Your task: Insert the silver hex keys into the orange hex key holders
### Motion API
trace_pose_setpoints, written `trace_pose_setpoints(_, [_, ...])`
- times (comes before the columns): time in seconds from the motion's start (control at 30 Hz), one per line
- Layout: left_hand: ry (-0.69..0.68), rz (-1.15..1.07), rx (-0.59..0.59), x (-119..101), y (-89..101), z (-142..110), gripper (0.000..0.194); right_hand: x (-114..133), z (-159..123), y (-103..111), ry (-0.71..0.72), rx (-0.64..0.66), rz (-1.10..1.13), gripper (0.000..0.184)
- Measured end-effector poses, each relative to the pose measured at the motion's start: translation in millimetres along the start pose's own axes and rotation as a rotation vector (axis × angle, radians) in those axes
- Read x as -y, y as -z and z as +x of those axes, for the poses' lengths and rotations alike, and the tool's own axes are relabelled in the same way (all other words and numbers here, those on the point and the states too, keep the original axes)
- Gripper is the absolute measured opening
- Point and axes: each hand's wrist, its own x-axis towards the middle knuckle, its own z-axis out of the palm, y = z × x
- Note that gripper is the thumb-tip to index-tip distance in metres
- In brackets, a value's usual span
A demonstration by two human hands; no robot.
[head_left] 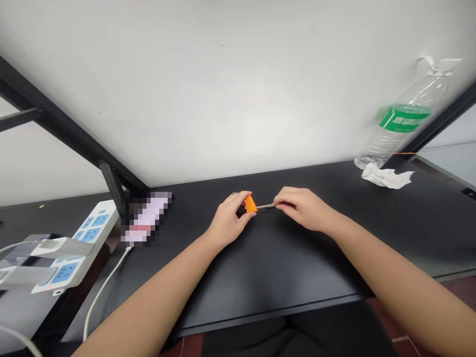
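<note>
Between the thumb and fingers of my left hand [227,222] is a small orange wedge-shaped piece [251,204]. A thin, greyish metal rod [265,206] runs from the orange piece toward the right. Its other end is pinched by the thumb and fingers of my right hand [304,209], whose fingertips hide that end. Both hands are just over the black tabletop [267,267], near its middle. Whether the rod goes into the orange piece or only touches it, I cannot tell.
A blurred phone [148,218] with a white cable [106,287] lies at left. Beside it is a white power strip [87,233] with plugged-in chargers [65,246]. At back right, a plastic bottle [405,119] stands near a crumpled tissue [386,177]. Black metal frame bars [74,129] rise at left.
</note>
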Motion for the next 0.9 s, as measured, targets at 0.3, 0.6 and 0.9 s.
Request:
trace_pose_setpoints(0.3, [-0.134,0.141,0.046,-6,-3.9,-3,0.043,1,3,-26,-0.218,0.049,0.505,0.016])
trace_pose_setpoints(0.6, [-0.058,0.176,0.071,-6,-0.4,-3,0.046,-16,-1,-12,-0.240,0.126,-0.227,0.013])
trace_pose_setpoints(0.9, [0.007,0.072,0.106,-6,-0.2,-5,0.048,-7,-1,-21,-0.186,0.215,-0.492,0.009])
